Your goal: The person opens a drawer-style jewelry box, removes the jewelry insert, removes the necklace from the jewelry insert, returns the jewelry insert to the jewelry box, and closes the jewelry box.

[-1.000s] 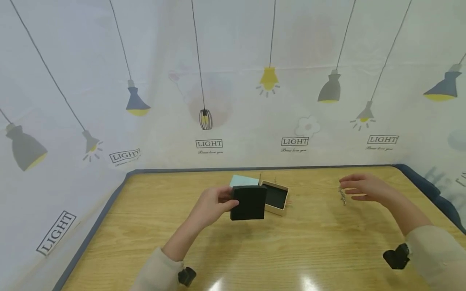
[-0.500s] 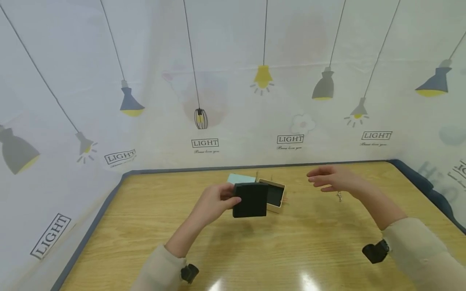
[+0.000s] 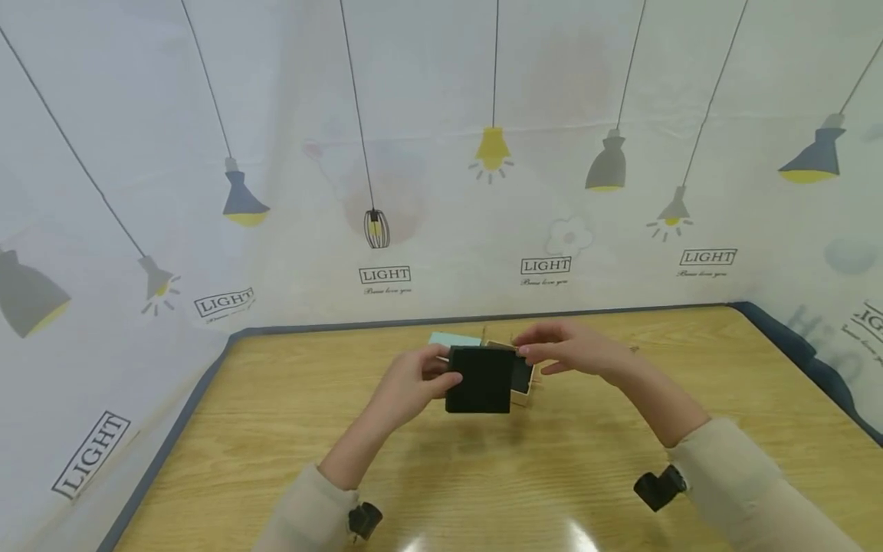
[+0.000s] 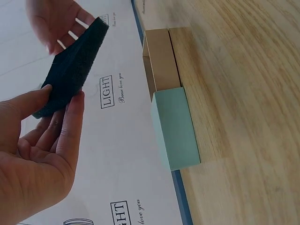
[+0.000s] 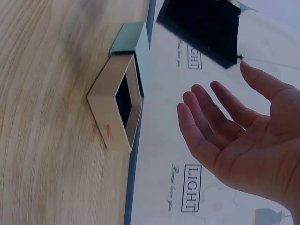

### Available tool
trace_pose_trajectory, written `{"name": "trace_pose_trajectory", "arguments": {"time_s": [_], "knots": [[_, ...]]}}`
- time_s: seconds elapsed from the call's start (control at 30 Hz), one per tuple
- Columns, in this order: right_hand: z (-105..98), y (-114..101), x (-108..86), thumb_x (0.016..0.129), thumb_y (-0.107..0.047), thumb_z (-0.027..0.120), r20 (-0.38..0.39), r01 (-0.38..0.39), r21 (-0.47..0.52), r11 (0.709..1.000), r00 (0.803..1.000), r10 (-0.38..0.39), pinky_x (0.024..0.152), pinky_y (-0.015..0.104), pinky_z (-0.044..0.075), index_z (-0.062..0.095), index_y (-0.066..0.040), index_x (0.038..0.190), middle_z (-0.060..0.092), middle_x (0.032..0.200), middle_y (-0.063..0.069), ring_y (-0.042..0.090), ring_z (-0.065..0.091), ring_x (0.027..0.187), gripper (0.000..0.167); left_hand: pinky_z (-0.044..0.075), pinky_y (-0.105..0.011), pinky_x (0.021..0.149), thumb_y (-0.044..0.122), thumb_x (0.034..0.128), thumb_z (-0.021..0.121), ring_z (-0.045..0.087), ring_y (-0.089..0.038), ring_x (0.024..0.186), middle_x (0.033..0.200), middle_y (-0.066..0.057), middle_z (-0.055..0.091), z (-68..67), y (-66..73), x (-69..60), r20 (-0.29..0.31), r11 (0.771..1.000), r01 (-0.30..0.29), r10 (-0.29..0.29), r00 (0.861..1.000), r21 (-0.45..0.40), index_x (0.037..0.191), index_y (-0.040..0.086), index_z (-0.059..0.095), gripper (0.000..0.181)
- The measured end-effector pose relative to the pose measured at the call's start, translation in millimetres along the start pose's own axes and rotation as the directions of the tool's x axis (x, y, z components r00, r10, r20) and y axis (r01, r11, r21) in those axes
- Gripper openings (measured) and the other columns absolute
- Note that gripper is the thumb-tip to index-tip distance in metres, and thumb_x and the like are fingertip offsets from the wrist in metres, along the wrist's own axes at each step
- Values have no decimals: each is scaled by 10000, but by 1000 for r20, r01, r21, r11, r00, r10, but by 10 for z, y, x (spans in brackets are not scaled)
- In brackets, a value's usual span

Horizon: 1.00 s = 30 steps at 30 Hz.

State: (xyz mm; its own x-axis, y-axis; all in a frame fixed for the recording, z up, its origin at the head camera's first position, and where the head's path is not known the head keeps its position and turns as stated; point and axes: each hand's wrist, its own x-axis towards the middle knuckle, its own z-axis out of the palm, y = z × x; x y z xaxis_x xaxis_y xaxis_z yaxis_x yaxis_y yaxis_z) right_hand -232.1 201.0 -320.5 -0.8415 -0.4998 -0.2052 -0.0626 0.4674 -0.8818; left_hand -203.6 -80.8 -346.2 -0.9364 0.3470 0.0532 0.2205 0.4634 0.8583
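A thin black square pad [image 3: 479, 379] is held up above the table, its flat face toward the head camera. My left hand [image 3: 412, 383] pinches its left edge between thumb and fingers; the left wrist view shows the pad [image 4: 75, 70] tilted in that grip. At the pad's upper right corner is my right hand [image 3: 576, 349], fingers loosely spread; whether the thumb touches the pad I cannot tell. Behind the pad sits an open beige box [image 3: 522, 396] with a dark inside, also seen in the right wrist view [image 5: 105, 101]. A mint-green box part [image 4: 176, 129] adjoins it.
The wooden table [image 3: 276, 429] has a dark blue border along its back edge. Behind it hangs a white cloth [image 3: 441, 192] printed with lamps. A small thing [image 3: 633, 349] lies beyond my right forearm, mostly hidden.
My right hand has moved left, away from the small silvery thing on the table, to the pad's right edge. My left hand keeps its grip on the pad, almost still.
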Motion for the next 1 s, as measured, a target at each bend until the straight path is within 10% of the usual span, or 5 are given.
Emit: {"name": "trace_pose_trajectory", "arguments": {"time_s": [1.0], "knots": [[92,-35,184,983,-152,621,-196,96,1,995,976,-94,900,439,611,605,49,1216,643,1138,158,136,652,918,308,635,-373,797,125,970,645,729,-278,954,1104,-155,734,11,-117,71,13,994,16,-14,1000,-105,1290,58,620,328]]}}
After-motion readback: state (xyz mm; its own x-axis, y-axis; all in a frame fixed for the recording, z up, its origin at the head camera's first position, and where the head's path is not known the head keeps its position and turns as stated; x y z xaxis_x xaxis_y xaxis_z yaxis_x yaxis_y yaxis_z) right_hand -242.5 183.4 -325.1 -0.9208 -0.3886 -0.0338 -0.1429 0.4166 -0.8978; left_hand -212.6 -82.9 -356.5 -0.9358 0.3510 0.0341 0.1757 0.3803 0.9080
